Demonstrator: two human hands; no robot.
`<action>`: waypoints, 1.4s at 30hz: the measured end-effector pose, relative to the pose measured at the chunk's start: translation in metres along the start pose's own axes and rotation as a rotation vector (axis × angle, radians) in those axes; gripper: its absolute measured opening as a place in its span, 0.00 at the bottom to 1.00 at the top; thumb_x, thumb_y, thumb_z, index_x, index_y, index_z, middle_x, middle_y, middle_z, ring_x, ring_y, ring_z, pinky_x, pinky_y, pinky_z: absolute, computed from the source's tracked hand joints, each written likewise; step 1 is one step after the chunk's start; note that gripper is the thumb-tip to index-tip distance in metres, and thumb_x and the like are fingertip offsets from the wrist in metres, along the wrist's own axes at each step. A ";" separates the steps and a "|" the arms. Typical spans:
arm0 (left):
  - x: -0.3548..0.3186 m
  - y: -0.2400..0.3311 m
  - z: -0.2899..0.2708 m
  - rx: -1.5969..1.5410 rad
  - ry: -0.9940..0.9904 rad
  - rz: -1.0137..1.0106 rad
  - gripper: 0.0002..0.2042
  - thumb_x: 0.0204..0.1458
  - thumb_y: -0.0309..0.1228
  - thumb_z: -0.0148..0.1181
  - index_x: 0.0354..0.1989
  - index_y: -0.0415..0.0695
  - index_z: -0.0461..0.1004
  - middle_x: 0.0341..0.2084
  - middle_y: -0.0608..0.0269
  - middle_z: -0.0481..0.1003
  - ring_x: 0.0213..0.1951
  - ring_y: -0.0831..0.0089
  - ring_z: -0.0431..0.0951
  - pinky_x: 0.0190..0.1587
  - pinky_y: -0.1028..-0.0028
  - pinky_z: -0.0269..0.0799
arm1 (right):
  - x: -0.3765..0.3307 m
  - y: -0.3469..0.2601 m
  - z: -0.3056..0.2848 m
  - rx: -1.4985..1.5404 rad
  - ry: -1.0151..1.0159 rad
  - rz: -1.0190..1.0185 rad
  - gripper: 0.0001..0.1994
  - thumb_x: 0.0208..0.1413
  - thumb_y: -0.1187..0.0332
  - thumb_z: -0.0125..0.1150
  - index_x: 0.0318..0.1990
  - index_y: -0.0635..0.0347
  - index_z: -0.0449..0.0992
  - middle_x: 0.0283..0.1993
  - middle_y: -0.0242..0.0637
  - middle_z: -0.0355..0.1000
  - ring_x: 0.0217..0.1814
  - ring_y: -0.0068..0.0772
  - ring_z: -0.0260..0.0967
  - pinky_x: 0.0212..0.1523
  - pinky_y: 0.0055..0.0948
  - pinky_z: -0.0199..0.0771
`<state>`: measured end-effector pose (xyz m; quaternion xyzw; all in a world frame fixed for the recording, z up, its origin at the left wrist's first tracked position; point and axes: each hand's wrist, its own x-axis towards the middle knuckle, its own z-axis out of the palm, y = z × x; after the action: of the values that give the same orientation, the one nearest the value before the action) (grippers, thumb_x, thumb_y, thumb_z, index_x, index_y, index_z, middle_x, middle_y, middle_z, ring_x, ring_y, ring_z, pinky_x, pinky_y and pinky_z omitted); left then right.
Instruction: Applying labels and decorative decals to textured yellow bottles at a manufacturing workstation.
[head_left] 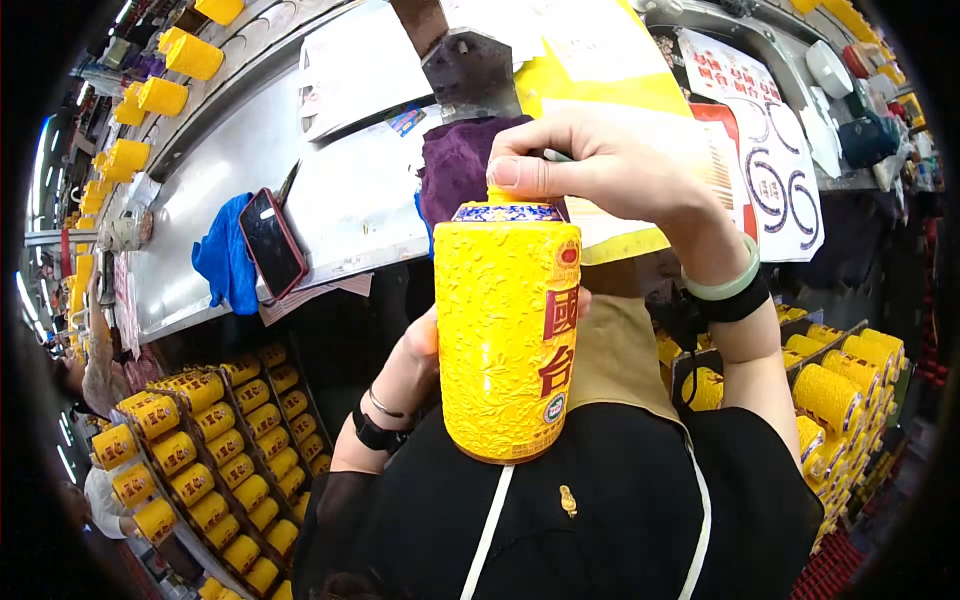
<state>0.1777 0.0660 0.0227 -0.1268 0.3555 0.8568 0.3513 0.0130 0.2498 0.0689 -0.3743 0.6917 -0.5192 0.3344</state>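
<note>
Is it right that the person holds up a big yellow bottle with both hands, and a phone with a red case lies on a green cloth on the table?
Not quite. The head view shows the cloth under the phone is blue, not green. The rest holds: the left hand grips the yellow bottle from behind, the right hand is on its top.

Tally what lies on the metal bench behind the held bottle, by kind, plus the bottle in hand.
Held yellow bottle: 1
Phone on bench: 1
Blue cloth: 1
Purple cloth: 1
Total: 4
</note>
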 end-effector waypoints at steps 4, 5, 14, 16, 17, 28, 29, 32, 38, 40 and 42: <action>-0.004 0.003 -0.027 0.448 0.160 0.618 0.67 0.39 0.82 0.52 0.76 0.36 0.48 0.71 0.37 0.58 0.72 0.49 0.62 0.73 0.53 0.57 | 0.006 -0.004 0.006 0.030 -0.028 0.127 0.22 0.69 0.50 0.58 0.42 0.63 0.82 0.31 0.26 0.76 0.34 0.15 0.68 0.37 0.21 0.67; 0.001 0.011 -0.023 0.579 0.331 0.799 0.68 0.39 0.85 0.47 0.77 0.36 0.46 0.73 0.37 0.56 0.74 0.49 0.58 0.75 0.51 0.52 | 0.008 -0.004 0.006 0.025 -0.028 0.147 0.22 0.69 0.49 0.58 0.43 0.63 0.82 0.31 0.26 0.76 0.33 0.15 0.68 0.36 0.21 0.68; -0.019 0.029 -0.035 1.354 0.231 1.282 0.62 0.31 0.92 0.31 0.53 0.49 0.85 0.72 0.41 0.47 0.76 0.42 0.42 0.75 0.42 0.34 | 0.029 0.027 0.024 0.169 0.016 0.291 0.22 0.64 0.49 0.63 0.37 0.63 0.85 0.31 0.30 0.80 0.32 0.18 0.71 0.36 0.27 0.71; -0.022 0.030 -0.052 1.491 0.187 1.363 0.60 0.33 0.92 0.31 0.51 0.51 0.86 0.71 0.41 0.49 0.75 0.41 0.44 0.75 0.42 0.34 | 0.030 0.025 0.022 0.113 -0.014 0.283 0.22 0.64 0.49 0.63 0.35 0.63 0.85 0.30 0.31 0.79 0.31 0.19 0.71 0.36 0.28 0.71; -0.022 0.032 -0.060 1.537 0.171 1.406 0.60 0.33 0.92 0.31 0.50 0.52 0.87 0.70 0.41 0.51 0.74 0.41 0.45 0.75 0.43 0.34 | 0.030 0.022 0.022 0.093 -0.017 0.300 0.22 0.64 0.49 0.62 0.35 0.63 0.85 0.30 0.31 0.79 0.31 0.19 0.71 0.36 0.28 0.71; -0.018 0.045 -0.051 1.747 0.089 1.554 0.51 0.37 0.90 0.30 0.44 0.65 0.89 0.65 0.48 0.61 0.71 0.44 0.51 0.74 0.47 0.41 | 0.030 0.009 0.024 -0.014 -0.034 0.339 0.24 0.63 0.47 0.61 0.42 0.64 0.85 0.35 0.41 0.82 0.38 0.29 0.77 0.45 0.32 0.76; -0.016 0.047 -0.046 1.770 0.068 1.568 0.51 0.37 0.90 0.31 0.44 0.64 0.89 0.65 0.48 0.61 0.71 0.45 0.49 0.74 0.47 0.41 | 0.029 0.009 0.024 -0.019 -0.033 0.345 0.24 0.63 0.47 0.61 0.42 0.64 0.85 0.36 0.42 0.82 0.38 0.30 0.78 0.45 0.33 0.76; -0.006 0.054 -0.038 1.786 0.020 1.647 0.51 0.37 0.89 0.33 0.46 0.63 0.88 0.66 0.47 0.61 0.72 0.45 0.47 0.74 0.47 0.40 | 0.029 0.010 0.025 -0.047 -0.017 0.316 0.25 0.63 0.47 0.61 0.43 0.65 0.85 0.37 0.44 0.83 0.39 0.32 0.78 0.46 0.34 0.76; -0.007 0.064 -0.023 1.841 0.140 1.472 0.70 0.24 0.92 0.32 0.63 0.38 0.67 0.69 0.43 0.58 0.74 0.49 0.49 0.76 0.50 0.42 | 0.027 0.000 0.026 -0.119 -0.027 0.338 0.25 0.62 0.47 0.61 0.44 0.65 0.85 0.37 0.46 0.83 0.39 0.34 0.79 0.46 0.35 0.77; -0.009 0.070 -0.027 1.940 0.082 1.442 0.57 0.34 0.90 0.33 0.53 0.52 0.81 0.68 0.43 0.59 0.74 0.47 0.46 0.76 0.49 0.42 | 0.024 -0.003 0.026 -0.110 0.002 0.354 0.25 0.62 0.46 0.61 0.44 0.64 0.85 0.37 0.46 0.83 0.39 0.33 0.79 0.46 0.35 0.77; -0.003 0.063 -0.038 1.865 0.022 1.502 0.53 0.38 0.88 0.31 0.49 0.57 0.85 0.68 0.43 0.60 0.73 0.46 0.46 0.75 0.48 0.42 | 0.023 -0.002 0.028 -0.112 0.013 0.339 0.25 0.62 0.46 0.61 0.44 0.64 0.85 0.37 0.45 0.82 0.39 0.33 0.79 0.46 0.35 0.77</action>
<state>0.1351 0.0064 0.0300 0.4088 0.8280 0.2590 -0.2832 0.0254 0.2163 0.0624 -0.2671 0.7749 -0.4183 0.3914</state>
